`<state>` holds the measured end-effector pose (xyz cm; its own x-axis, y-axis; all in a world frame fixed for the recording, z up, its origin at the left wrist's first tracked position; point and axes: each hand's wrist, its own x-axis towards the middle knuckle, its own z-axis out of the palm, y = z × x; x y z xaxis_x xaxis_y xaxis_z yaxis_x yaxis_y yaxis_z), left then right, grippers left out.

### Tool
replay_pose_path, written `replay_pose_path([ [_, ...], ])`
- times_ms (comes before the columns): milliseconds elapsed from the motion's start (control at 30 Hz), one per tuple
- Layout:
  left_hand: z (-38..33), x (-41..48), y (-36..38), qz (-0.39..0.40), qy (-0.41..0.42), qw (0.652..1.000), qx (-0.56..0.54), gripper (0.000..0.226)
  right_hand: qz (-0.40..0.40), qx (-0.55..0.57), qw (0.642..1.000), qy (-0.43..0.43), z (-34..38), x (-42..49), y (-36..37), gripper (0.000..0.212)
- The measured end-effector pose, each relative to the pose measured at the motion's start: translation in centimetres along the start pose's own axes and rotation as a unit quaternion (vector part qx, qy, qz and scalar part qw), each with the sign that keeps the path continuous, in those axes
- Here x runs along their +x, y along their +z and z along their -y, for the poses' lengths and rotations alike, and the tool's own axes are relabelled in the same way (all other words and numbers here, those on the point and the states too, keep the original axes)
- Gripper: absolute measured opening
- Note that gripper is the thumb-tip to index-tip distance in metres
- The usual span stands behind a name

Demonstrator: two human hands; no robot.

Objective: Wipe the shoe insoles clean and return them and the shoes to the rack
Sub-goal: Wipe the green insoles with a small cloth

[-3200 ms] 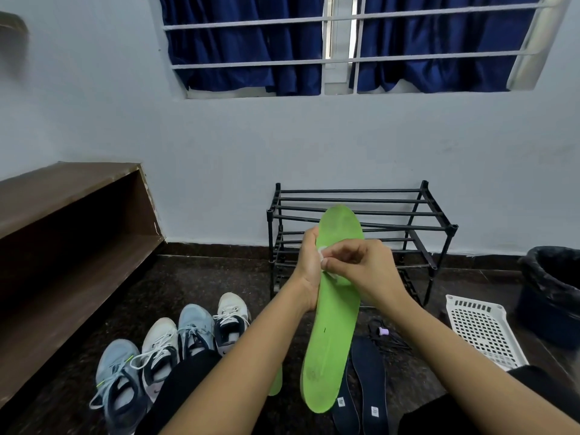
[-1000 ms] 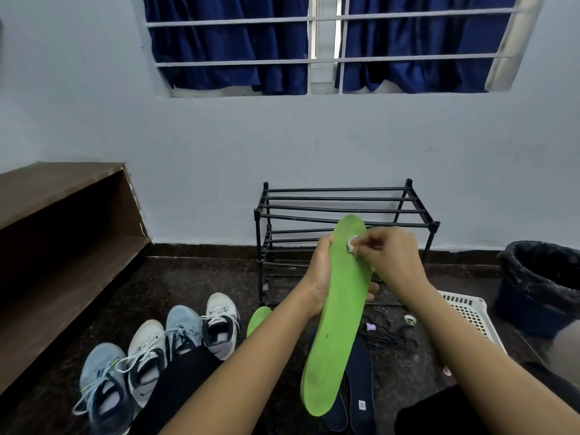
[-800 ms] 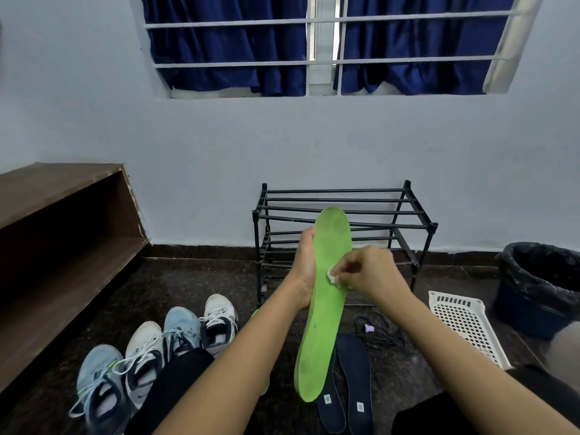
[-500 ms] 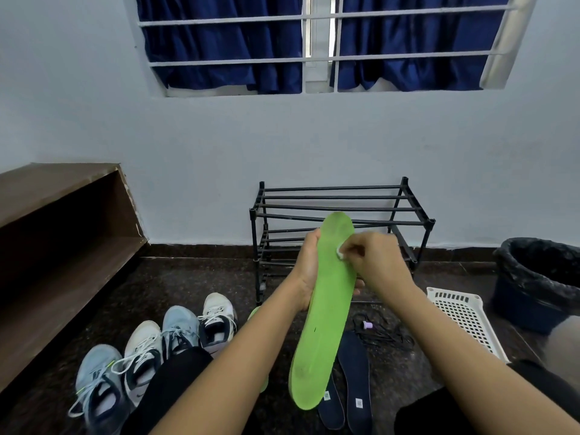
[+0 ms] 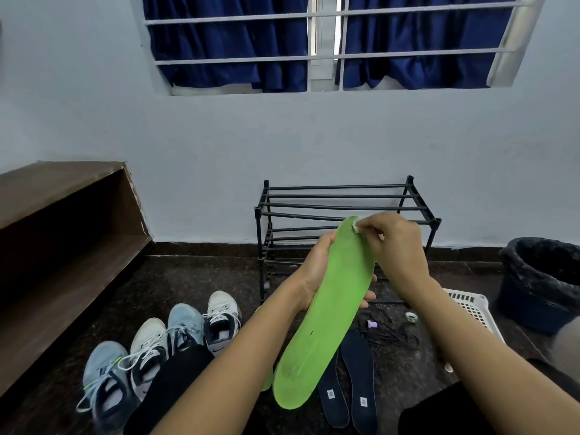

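The green insole (image 5: pixel 329 312) is held up in the air in front of the person, tilted, its toe end highest and in front of the black rack (image 5: pixel 339 196), its heel end lowest and nearest the camera. The left hand (image 5: pixel 314 271) grips it around the upper-middle part: the palm and thumb lie along the insole's left edge, and the fingers wrap behind it, so that only the fingertips (image 5: pixel 369 297) show past its right edge. The right hand (image 5: pixel 395 246) is at the toe end, its fingers curled together and pinching a small white wad (image 5: pixel 356 222), which is pressed against the very tip of the insole. The rest of the green surface below the wad is uncovered. On the dark floor beneath the heel end lie two dark insoles (image 5: pixel 357 378) side by side, and a sliver of a second green insole (image 5: pixel 266 383) shows from behind the left forearm. Four shoes (image 5: pixel 183 324) stand in a row to the left, near a brown wooden shelf (image 5: pixel 62 215). To the right sit a white perforated basket (image 5: pixel 474 306) and a dark bin (image 5: pixel 539 277), with a tangle of black cords (image 5: pixel 389 335) between the insoles and the basket.
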<state>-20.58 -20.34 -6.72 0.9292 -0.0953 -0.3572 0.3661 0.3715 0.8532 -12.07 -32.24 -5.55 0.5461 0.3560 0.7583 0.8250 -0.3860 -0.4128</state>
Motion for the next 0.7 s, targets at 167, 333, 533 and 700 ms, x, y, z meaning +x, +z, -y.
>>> replay_pose_path([
  [167, 0.7, -0.2, 0.7, -0.001, -0.007, 1.000, 0.007, 0.077, 0.000, 0.017, 1.000, 0.007, 1.4, -0.6, 0.7, 0.012],
  [333, 0.4, -0.2, 1.1, -0.065, 0.053, 0.995, -0.056, 0.076, 0.026, 0.117, 0.989, 0.082, 4.2, -1.9, 1.0, 0.015],
  [533, -0.1, 0.8, -0.5, -0.160, 0.115, 0.977, -0.086, 0.075, 0.048, 0.181, 0.973, 0.135, 5.9, -2.6, 1.7, 0.014],
  [700, 0.1, 0.3, 0.6, -0.103, 0.089, 0.989, -0.060, 0.072, 0.025, 0.151, 0.977, 0.145, 4.2, -1.2, 1.7, 0.012],
])
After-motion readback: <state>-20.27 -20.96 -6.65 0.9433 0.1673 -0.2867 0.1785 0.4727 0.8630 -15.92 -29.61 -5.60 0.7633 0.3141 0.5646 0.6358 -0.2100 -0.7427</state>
